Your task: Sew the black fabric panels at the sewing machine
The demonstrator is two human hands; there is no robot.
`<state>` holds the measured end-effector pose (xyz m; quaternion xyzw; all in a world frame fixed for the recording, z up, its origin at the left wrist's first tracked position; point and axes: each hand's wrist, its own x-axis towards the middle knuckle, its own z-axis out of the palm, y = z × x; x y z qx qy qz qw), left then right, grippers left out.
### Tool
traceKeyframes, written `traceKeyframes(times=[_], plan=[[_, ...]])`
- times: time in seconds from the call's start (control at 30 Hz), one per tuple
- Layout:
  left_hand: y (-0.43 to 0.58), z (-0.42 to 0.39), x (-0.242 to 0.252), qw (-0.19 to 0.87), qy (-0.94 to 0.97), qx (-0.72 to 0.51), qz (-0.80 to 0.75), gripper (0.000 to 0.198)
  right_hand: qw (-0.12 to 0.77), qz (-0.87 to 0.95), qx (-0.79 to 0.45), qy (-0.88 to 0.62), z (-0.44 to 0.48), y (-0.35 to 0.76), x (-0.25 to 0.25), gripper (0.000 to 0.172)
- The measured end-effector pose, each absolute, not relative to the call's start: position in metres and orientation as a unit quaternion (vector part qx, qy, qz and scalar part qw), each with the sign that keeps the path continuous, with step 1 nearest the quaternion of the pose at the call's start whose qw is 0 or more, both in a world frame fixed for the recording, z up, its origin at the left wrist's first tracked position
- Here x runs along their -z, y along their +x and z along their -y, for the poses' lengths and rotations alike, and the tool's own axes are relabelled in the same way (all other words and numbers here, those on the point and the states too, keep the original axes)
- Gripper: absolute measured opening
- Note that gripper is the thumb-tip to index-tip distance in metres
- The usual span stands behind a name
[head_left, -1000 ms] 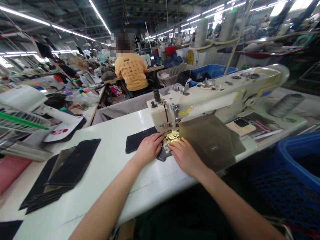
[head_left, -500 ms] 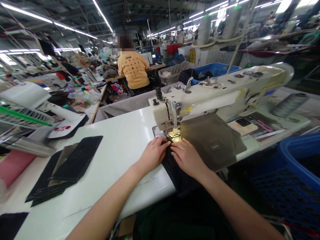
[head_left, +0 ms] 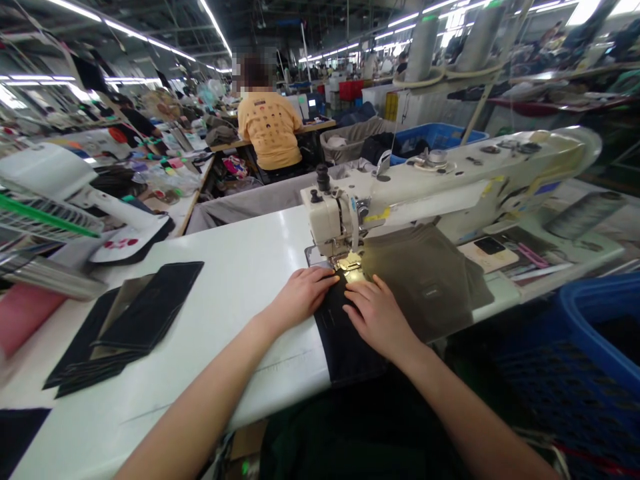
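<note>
A dark fabric piece [head_left: 345, 343] lies on the white table, its far end at the lit presser foot [head_left: 351, 261] of the sewing machine [head_left: 327, 217]. My left hand [head_left: 303, 293] rests on the piece's left edge, fingers stretched forward close to the foot. On the right side of the same fabric, my right hand [head_left: 383, 317] lies palm down with its fingers somewhat spread. Neither hand grasps the cloth; both press it flat. Grey-brown fabric pieces [head_left: 425, 267], one with a small label, are stacked under the machine arm. The needle is too small to make out.
Dark and brown fabric pieces [head_left: 150, 313] are piled on the table's left. A white desk fan [head_left: 50, 177] stands beyond them. A blue basket [head_left: 575, 320] is at lower right. Thread cones [head_left: 423, 50] rise behind the machine. A person in a yellow shirt [head_left: 270, 130] sits ahead.
The dark fabric has turned, its near end swinging left. My left hand has shifted slightly left, and my right hand's fingers now sit farther from the left ones.
</note>
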<state>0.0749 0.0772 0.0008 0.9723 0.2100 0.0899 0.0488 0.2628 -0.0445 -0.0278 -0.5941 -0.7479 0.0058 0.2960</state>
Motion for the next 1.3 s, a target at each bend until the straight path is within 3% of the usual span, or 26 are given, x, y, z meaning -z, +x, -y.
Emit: traceKeyframes(times=[0.37,0.73,1.3], plan=[[0.075,-0.084,-0.004,0.031,0.973,-0.080,-0.213,0.042,0.259,0.767,-0.003,-0.586,0.040,0.266,0.025,0.025],[0.070,0.004,-0.001,0.060,0.974,-0.115,-0.186,0.036,0.262,0.789,-0.009,-0.556,0.062,0.278,0.024,0.024],[0.072,-0.043,-0.002,0.049,0.974,-0.111,-0.192,0.037,0.266,0.779,-0.010,-0.567,0.021,0.276,0.021,0.023]])
